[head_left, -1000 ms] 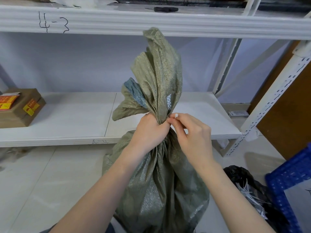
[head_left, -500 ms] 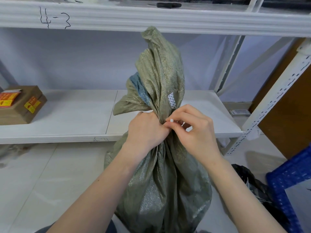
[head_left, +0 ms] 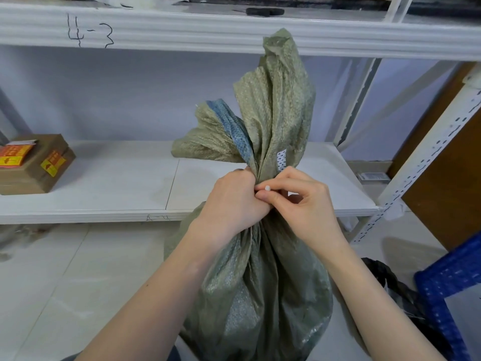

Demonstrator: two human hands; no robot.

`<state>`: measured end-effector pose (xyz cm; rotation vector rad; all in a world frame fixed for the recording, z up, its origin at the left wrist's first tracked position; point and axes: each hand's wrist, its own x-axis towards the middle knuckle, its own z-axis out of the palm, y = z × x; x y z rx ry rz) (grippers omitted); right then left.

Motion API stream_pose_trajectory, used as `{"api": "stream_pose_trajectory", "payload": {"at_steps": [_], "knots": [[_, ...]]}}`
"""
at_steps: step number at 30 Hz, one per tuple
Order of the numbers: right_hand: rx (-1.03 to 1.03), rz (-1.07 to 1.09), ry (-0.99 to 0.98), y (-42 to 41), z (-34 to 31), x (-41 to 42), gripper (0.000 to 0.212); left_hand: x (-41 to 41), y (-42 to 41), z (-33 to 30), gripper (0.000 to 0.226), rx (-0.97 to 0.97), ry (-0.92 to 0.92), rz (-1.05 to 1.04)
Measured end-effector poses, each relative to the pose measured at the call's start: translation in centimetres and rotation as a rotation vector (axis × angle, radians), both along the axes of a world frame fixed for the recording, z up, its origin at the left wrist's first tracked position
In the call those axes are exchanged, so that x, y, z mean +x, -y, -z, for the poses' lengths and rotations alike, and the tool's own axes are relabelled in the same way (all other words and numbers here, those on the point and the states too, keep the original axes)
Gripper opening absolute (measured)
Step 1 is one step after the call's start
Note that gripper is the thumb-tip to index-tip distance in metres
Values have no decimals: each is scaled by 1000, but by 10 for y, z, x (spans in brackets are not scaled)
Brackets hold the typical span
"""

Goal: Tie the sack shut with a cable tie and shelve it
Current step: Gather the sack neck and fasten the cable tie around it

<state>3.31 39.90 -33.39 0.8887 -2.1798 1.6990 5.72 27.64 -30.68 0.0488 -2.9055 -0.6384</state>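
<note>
A full olive-green woven sack (head_left: pixel 260 295) stands on the floor in front of me, its mouth gathered into a neck with the loose top flaring upward. My left hand (head_left: pixel 231 201) grips the gathered neck in a fist. My right hand (head_left: pixel 299 201) pinches the white cable tie (head_left: pixel 267 188) between thumb and forefinger, right against the neck and my left hand. Only the tie's small white end shows; the rest is hidden by my fingers. Behind the sack runs the low white shelf (head_left: pixel 130 188).
A taped cardboard box (head_left: pixel 33 162) with red and yellow labels sits at the shelf's left end. An upper shelf beam (head_left: pixel 182 29) marked "4-3" runs overhead. A black bag (head_left: pixel 400 290) and a blue crate (head_left: pixel 450 287) stand on the floor at the right, beside a perforated white post (head_left: pixel 426 157).
My right hand has shifted slightly lower and closer against my left fist, still pinching the tie's end at the neck. The sack and left hand have barely moved.
</note>
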Motion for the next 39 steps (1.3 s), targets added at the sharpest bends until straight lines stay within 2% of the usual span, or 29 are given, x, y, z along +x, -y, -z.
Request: {"api": "stream_pose_trajectory", "payload": {"at_steps": [10, 16, 19, 23, 28, 32, 35, 39], "knots": [[91, 113, 16, -14, 0, -10, 16, -2, 8, -11, 22, 85, 203, 254], [154, 117, 51, -14, 1, -10, 6, -5, 13, -7, 20, 53, 100, 152], [190, 107, 49, -13, 2, -11, 6, -2, 16, -11, 6, 73, 27, 72], [188, 106, 54, -12, 3, -10, 6, 1, 20, -18, 14, 92, -92, 32], [102, 109, 78, -13, 2, -11, 31, 1, 21, -18, 7, 247, -130, 102], [35, 57, 174, -14, -1, -7, 22, 0, 28, -18, 2, 334, -86, 237], [-19, 22, 246, -13, -1, -7, 21, 0, 31, -14, 1, 382, -124, 256], [-34, -13, 295, -11, 2, -7, 22, -3, 31, -8, 10, 374, -176, 305]]}}
